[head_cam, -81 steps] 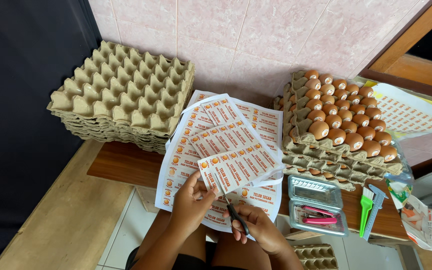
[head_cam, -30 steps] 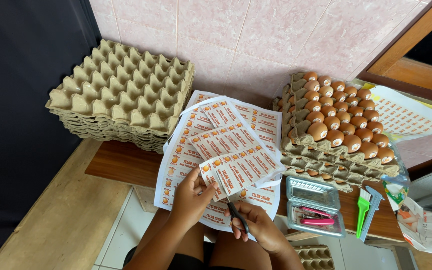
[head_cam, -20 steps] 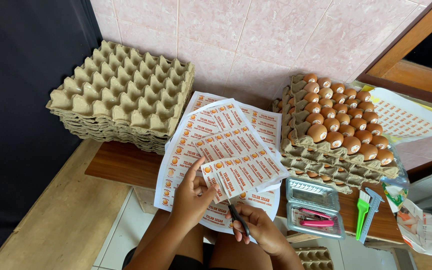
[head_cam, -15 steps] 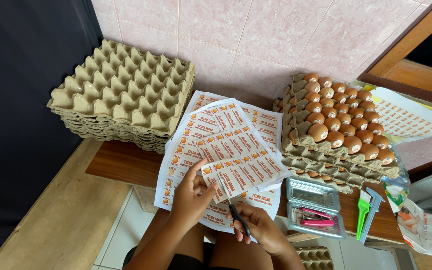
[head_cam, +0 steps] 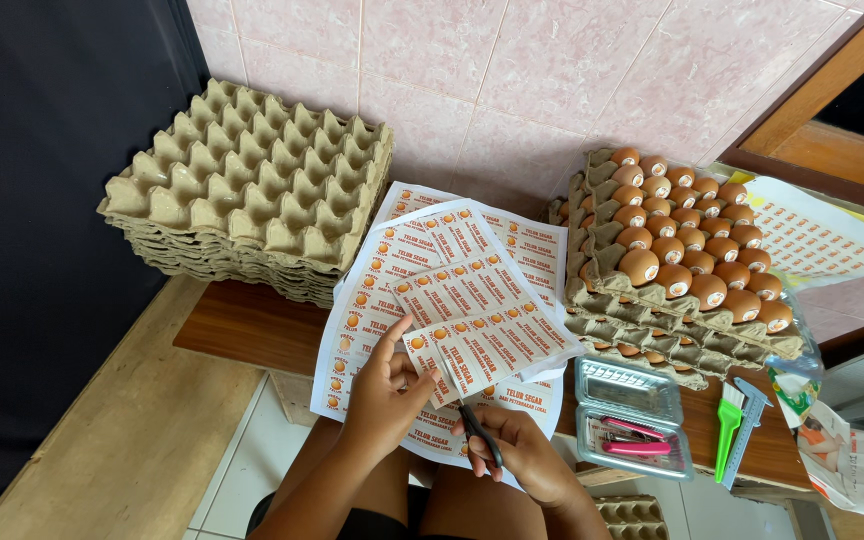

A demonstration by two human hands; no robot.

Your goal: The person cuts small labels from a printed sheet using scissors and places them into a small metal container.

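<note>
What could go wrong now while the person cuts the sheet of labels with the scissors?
1. The left hand grips the label sheet very near the scissors held by the right hand, so a finger may get nicked.
2. The sheet is held up unsupported; it could bend, and the cut may run through a label.
3. The stacked trays of eggs stand close by; an elbow bump might disturb them.

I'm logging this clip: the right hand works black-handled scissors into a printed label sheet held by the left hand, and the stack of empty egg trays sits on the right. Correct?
Not quite: in the head view the stack of empty grey cardboard egg trays sits on the left. The rest holds: right hand, black-handled scissors, printed label sheet, left hand.
</note>
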